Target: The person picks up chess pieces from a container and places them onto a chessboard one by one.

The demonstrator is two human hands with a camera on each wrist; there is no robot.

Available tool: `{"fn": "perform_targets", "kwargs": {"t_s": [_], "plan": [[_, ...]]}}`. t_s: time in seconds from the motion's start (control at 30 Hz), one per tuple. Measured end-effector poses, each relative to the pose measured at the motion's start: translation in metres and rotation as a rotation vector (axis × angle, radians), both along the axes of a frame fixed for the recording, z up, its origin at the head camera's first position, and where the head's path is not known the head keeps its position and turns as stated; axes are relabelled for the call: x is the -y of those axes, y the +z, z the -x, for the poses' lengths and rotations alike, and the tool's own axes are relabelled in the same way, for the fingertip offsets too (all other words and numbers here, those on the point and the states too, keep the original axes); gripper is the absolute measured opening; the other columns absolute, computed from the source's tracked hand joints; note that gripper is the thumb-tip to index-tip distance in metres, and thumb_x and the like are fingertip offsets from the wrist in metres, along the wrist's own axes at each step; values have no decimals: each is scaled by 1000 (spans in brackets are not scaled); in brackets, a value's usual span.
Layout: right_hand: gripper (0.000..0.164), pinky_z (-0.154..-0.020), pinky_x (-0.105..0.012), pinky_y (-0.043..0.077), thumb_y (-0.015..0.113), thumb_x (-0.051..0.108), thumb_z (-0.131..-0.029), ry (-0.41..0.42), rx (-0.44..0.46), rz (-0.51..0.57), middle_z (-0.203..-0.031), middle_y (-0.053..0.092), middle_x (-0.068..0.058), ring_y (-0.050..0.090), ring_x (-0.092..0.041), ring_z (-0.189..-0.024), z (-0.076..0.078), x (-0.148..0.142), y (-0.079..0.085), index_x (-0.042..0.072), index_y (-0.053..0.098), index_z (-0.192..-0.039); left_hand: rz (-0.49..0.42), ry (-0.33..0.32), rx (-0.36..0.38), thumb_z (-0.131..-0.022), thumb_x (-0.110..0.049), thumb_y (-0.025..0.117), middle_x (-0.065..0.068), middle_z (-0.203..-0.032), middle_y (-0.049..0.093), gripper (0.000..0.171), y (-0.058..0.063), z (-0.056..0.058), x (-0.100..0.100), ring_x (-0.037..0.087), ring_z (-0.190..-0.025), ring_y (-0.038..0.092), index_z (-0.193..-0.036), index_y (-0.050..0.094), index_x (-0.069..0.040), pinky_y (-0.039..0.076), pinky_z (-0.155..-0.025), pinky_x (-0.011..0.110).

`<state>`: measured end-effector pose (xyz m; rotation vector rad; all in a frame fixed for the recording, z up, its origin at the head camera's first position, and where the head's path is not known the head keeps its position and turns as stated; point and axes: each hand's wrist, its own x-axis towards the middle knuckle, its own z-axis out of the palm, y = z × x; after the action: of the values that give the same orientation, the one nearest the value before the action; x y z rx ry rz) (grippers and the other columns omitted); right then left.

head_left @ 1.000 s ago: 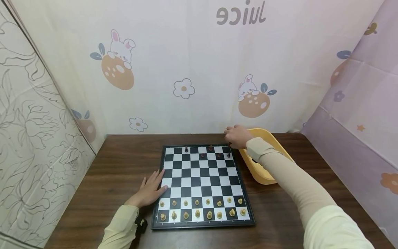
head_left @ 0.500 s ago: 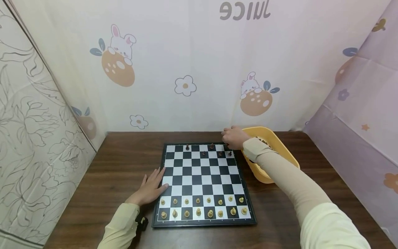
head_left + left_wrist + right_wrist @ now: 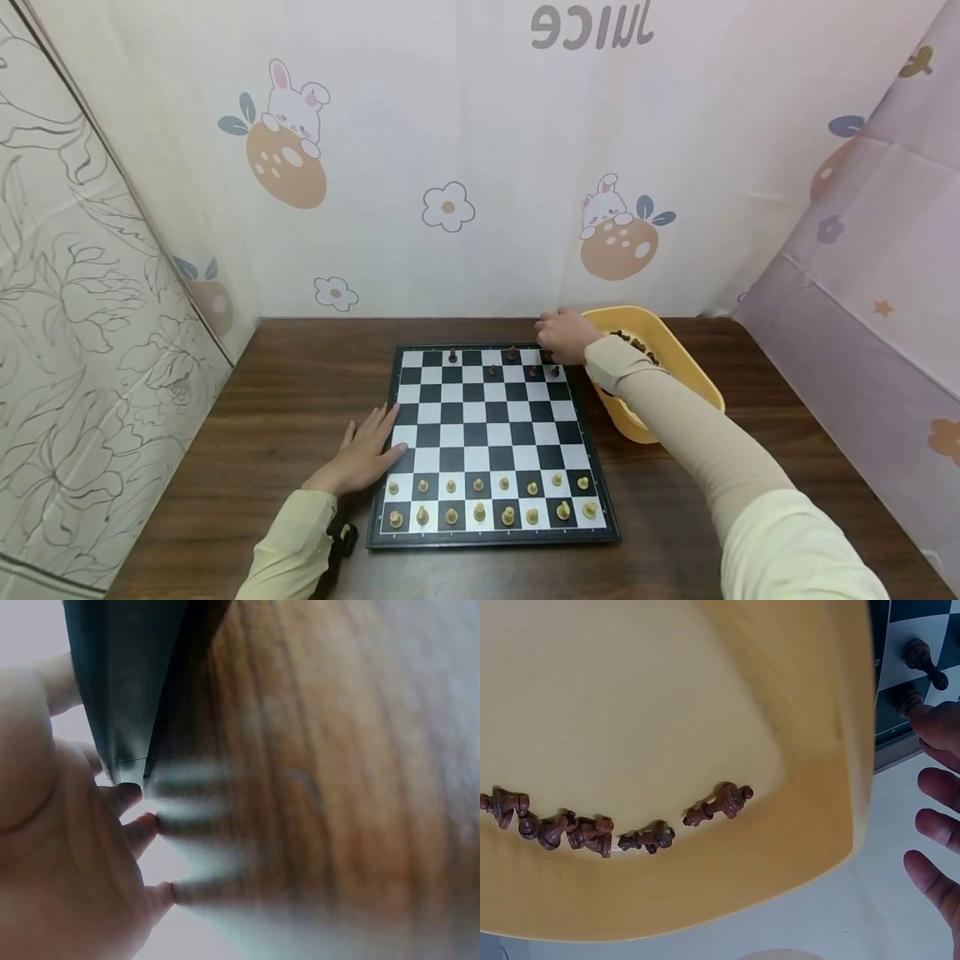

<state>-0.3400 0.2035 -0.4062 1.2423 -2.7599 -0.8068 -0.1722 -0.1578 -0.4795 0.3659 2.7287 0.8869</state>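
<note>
On my left, my left hand (image 3: pixel 358 454) lies with fingers spread and straight, touching the left edge of the black-and-white chequered chessboard (image 3: pixel 462 412) on the dark brown wood-grain surface (image 3: pixel 300 375). The board looks stiff, best steadied by its rim. Pale gold chess pieces (image 3: pixel 479 512) fill the two near rows. At the far right corner is the dark reddish-brown chess piece (image 3: pixel 908 703), on or just over the dark corner square. I judge it light, hard and smooth, best taken above the base. My right hand (image 3: pixel 567 335) seems to pinch its upper part, the other fingers apart. Furthest right, the yellow plastic bin (image 3: pixel 686 360) holds similar brown pieces (image 3: pixel 721 804).
</note>
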Motion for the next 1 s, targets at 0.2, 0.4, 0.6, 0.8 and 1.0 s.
{"fn": "perform_targets", "kwargs": {"t_s": [0.2, 0.4, 0.6, 0.8, 1.0], "plan": [[11, -72, -36, 49, 78, 23, -78, -11, 8, -10, -91, 65, -2, 56, -21, -85, 1, -1, 0, 15, 74, -85, 3, 2, 15, -97, -39, 50, 21, -156, 16, 71, 4, 0, -1, 38, -143, 8, -153, 19, -8, -3, -110, 59], [8, -69, -34, 47, 77, 20, -78, -20, 18, 10, -89, 63, -2, 54, -19, -82, 0, -5, 5, 15, 72, -82, 10, 6, 26, -97, -38, 51, 21, -156, 17, 70, 6, 0, -1, 38, -143, 8, -153, 19, -9, -4, -110, 59], [5, -65, -34, 45, 74, 12, -77, -17, -6, 43, -83, 62, -1, 53, -19, -77, 1, -16, 10, 15, 72, -80, 10, 6, 24, -97, -36, 50, 21, -155, 17, 69, 8, 0, 0, 38, -143, 8, -153, 20, -8, -4, -110, 60], [5, -62, -34, 44, 73, 12, -77, -35, -48, 105, -80, 62, -1, 51, -19, -73, 0, -28, 18, 13, 73, -82, 9, 5, 22, -97, -36, 50, 22, -155, 16, 69, 8, 1, 0, 39, -143, 8, -152, 20, -7, -4, -110, 60], [3, -60, -35, 43, 69, 9, -76, -55, -63, 112, -74, 56, -2, 48, -21, -71, -2, -42, 28, 10, 71, -79, 10, 1, 18, -97, -38, 50, 21, -155, 17, 70, 8, 2, 1, 39, -143, 8, -153, 19, -8, -4, -110, 59]]}}
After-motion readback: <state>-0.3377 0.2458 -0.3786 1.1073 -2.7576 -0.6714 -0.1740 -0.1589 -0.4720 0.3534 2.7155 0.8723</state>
